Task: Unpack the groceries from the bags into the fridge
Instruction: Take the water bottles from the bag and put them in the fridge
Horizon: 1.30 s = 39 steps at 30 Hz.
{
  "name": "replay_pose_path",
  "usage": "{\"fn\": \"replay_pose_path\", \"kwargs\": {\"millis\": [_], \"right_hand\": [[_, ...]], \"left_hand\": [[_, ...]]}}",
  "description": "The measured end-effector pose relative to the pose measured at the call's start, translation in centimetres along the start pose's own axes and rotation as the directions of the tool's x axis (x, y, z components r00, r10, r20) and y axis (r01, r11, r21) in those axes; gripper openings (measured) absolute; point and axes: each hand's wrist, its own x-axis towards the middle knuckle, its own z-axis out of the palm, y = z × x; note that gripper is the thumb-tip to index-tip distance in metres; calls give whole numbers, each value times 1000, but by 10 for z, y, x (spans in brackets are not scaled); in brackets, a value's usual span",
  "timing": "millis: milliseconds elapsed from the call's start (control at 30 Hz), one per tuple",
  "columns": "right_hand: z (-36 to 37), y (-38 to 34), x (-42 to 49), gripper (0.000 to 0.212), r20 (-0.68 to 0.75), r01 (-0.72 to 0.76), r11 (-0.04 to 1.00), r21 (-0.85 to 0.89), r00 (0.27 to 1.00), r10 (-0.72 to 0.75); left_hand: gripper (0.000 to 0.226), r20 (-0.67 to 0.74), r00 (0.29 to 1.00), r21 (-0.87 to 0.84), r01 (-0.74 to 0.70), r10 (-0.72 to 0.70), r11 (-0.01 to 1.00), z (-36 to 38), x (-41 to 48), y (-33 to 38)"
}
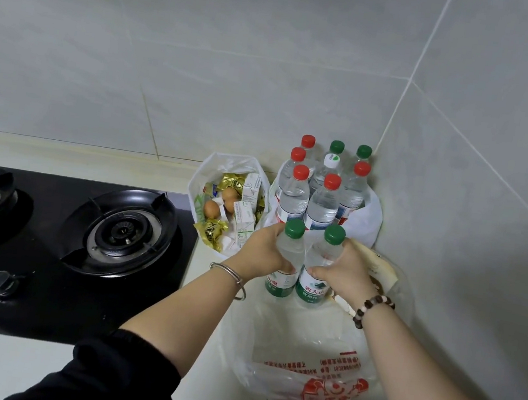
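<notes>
Your left hand (pixel 262 253) is wrapped around one green-cap bottle (pixel 286 262), and your right hand (pixel 343 272) is wrapped around the other bottle (pixel 317 269). Both bottles stand upright, side by side, over the near bag (pixel 316 389). Squeeze firmly and lift straight up, so you miss the eggs (pixel 220 203) and the bottles behind (pixel 320 187).

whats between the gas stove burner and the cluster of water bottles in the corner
In the head view, an open white plastic bag holding brown eggs, gold-wrapped snacks and small cartons sits on the counter between them.
</notes>
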Motion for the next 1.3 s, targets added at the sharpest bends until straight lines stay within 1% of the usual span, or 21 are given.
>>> {"fn": "replay_pose_path", "kwargs": {"millis": [67, 167, 300, 367, 500, 633, 733, 833, 967, 1133, 1233, 1300], "right_hand": [[0, -6, -3, 57, -36, 7, 1000, -2, 999, -7], [-5, -24, -14, 53, -93, -2, 1000, 13, 996, 3], [-13, -49, -17, 54, -91, 44, 999, 23, 995, -42], [-17, -63, -20, 52, -90, 74, 997, 18, 993, -72], [-21, -95, -32, 46, -97, 147, 989, 24, 985, -145], [-16, -126, -45, 43, -98, 243, 969, 49, 966, -238], [-5, -151, -56, 45, -89, 319, 945, 67, 946, -312], [10, -179, -71, 48, -56, 395, 914, 88, 918, -392], [41, -210, -100, 51, -16, 487, 862, 141, 871, -490], [91, -240, -149, 49, 90, 562, 804, 195, 806, -585], [125, -258, -191, 49, 167, 603, 766, 223, 750, -640], [149, -269, -226, 45, 229, 622, 734, 273, 699, -677]], "left_hand": [[64, -20, 1000, -55, 13, -14, 998, 0, -3, 2], [62, -26, 1000, -132, 3, -7, 991, -3, -8, 2], [65, -90, 996, -228, -17, -4, 974, -15, -16, 6], [63, -116, 993, -269, -44, 13, 962, -26, -19, 12], [56, -179, 983, -283, -98, 48, 954, -53, -32, 24], [53, -304, 950, -274, -159, 71, 949, -79, -56, 33], [49, -385, 921, -304, -183, 56, 935, -101, -81, 34], [48, -479, 877, -317, -210, 35, 925, -124, -109, 29], [48, -604, 797, -292, -229, 6, 929, -151, -159, 20], [55, -721, 691, -252, -181, -59, 951, -180, -236, -2], [50, -781, 618, -233, -150, -93, 961, -192, -299, -14], [48, -819, 557, -241, -121, -135, 963, -197, -348, -24]]}}
